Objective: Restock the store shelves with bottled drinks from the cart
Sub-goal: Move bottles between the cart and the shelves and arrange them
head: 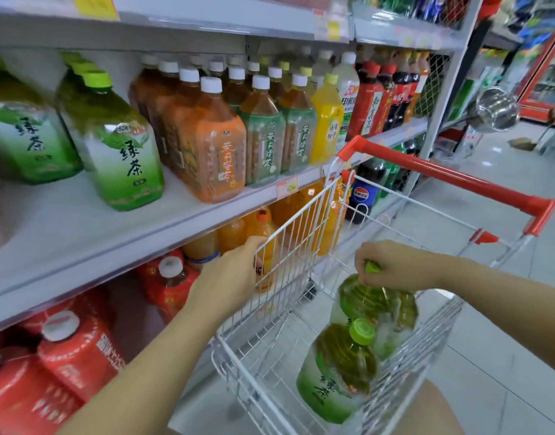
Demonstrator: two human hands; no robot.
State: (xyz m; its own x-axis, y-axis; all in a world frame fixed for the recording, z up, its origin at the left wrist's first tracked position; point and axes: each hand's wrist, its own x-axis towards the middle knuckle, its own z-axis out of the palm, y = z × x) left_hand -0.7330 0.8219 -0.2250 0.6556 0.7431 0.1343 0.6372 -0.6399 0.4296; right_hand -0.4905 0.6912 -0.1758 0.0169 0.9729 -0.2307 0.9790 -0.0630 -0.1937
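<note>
The right hand (395, 266) is closed around the light green cap of a big green tea bottle (376, 304) that stands in the white wire shopping cart (301, 309). The fingers wrap over the cap, so only a bit of the cap shows. The bottle hangs just under this hand and tilts a little.

A second big green tea bottle with a green cap (339, 372) lies just below and nearer to the person than the right hand. It touches the first bottle. Both bottles are inside the cart.

The left hand (229, 274) grips the top wire of the cart's side wall. Its fingers curl over the wire on the side next to the shelves.

Past the right hand is the cart's long red handle bar (452, 178).

Just beyond the left hand, on the low shelf, stand round orange juice bottles (260, 227). Near the left arm, on the same low shelf, are red tea bottles with white caps (72, 346).

Well above the left hand is the grey metal middle shelf (81, 227). On it stand two more green tea bottles with green labels (119, 146), then brown tea bottles with orange labels (207, 146). There is bare shelf in front of them.
</note>
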